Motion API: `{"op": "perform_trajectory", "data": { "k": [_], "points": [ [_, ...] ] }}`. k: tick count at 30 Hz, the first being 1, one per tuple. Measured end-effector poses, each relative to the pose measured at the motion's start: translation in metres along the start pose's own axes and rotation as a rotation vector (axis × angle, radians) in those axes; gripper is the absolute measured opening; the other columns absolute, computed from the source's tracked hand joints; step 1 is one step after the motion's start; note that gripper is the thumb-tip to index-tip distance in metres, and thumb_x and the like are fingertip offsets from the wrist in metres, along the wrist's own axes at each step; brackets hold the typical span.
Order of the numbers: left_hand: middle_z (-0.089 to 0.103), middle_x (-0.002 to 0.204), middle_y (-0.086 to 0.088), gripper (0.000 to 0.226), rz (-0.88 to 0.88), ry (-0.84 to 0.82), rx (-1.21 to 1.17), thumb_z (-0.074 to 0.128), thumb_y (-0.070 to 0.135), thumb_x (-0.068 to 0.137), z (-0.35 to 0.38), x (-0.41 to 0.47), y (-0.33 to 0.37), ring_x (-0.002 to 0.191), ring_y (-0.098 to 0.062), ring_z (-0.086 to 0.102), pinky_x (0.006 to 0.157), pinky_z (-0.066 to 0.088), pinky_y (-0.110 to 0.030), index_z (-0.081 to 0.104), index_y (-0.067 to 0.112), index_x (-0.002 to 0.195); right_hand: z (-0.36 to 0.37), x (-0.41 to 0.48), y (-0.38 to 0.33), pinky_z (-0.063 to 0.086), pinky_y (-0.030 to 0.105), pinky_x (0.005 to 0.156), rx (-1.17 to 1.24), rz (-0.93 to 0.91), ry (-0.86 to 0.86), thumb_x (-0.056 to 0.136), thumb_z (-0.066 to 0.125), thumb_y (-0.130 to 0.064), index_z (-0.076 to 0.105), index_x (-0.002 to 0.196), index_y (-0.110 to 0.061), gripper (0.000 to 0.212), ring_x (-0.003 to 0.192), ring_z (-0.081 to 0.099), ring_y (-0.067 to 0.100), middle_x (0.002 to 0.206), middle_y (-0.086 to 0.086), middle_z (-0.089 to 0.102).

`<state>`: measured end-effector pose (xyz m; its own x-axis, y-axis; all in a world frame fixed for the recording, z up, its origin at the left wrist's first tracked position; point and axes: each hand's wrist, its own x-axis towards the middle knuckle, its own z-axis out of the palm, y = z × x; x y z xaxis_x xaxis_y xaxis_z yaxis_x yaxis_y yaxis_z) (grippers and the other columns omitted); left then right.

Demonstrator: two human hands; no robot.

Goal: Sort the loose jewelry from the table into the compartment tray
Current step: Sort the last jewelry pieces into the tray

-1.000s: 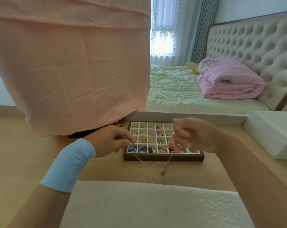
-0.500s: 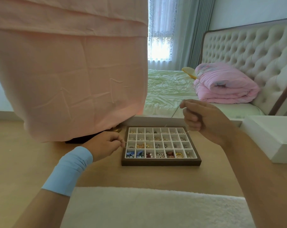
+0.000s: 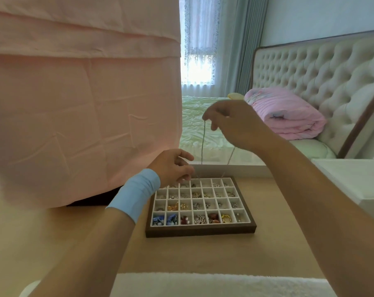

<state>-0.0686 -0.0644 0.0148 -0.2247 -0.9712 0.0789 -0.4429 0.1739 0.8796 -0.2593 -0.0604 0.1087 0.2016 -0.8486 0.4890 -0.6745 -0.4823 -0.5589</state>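
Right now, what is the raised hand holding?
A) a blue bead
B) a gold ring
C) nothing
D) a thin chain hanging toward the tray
D: the right hand pinches a thin chain whose strands hang down toward the compartment tray.

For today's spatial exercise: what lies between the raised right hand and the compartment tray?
Head view: a thin chain hangs from the right hand toward the tray.

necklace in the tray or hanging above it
Hanging: the necklace drops in two strands from the right hand toward the tray, by the left hand. Whether its end touches it, cannot tell.
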Motion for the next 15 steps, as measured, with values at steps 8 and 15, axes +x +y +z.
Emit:
{"op": "perform_trajectory", "data": {
  "k": [8,15],
  "points": [
    [0.076,0.095,0.002,0.015,-0.051,-0.009,0.094,0.077,0.014,0.082,0.038,0.052,-0.022,0.083,-0.002,0.067,0.068,0.048,-0.003,0.078,0.015,0.096,-0.006,0.042,0.006,0.039,0.02,0.041,0.4,0.114,0.033,0.101,0.054,-0.015,0.07,0.102,-0.007,0.018,0.047,0.057,0.017,0.083,0.009,0.077],
    [0.075,0.091,0.007,0.012,-0.064,-0.064,0.206,0.081,0.019,0.076,0.053,0.076,-0.029,0.088,-0.008,0.069,0.089,0.054,-0.027,0.075,0.028,0.079,0.01,0.06,0.026,0.039,0.019,0.041,0.405,0.124,0.014,0.101,0.051,-0.012,0.07,0.102,-0.006,0.02,0.045,0.052,0.014,0.071,0.008,0.065]
  ]
}}
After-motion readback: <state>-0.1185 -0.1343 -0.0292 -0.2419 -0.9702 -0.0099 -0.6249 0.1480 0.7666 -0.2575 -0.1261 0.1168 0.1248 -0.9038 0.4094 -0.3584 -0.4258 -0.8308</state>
